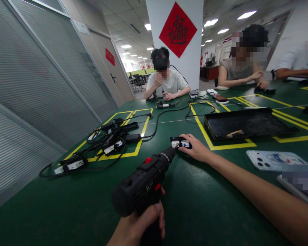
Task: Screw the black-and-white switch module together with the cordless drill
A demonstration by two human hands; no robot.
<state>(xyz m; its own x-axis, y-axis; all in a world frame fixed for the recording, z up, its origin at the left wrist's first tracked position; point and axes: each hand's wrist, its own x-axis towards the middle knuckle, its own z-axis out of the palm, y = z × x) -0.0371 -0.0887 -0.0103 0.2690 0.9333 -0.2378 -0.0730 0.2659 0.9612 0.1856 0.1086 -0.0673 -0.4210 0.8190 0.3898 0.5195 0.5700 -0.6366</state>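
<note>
Your left hand (141, 222) is closed around the handle of a black cordless drill (143, 184), thumb across the back of the grip and fingers curled round the right side. The drill leans forward and to the right, its nose at the small black-and-white part (176, 143) near the middle of the green table (79, 205). Your right hand (196, 148) is partly curled and grips that part by its right end, index finger along the far edge and thumb along the near one. The bit is at the part's white face (whether it sits in a screw is too small to tell).

To the left of the drill, a tangle of black cables and parts (115, 131) lies across a rectangle of yellow tape (141, 143), with a black cord (157, 119) running from it toward the far side. To the right of your right hand, a shallow black tray (261, 123) holds a small packet (234, 133). Nearer you, beyond your right forearm, a phone (259, 160) lies beside another device (284, 181), partly blurred out.

Across the table, a person in a white shirt (178, 80) sits with one hand raised to the face.
</note>
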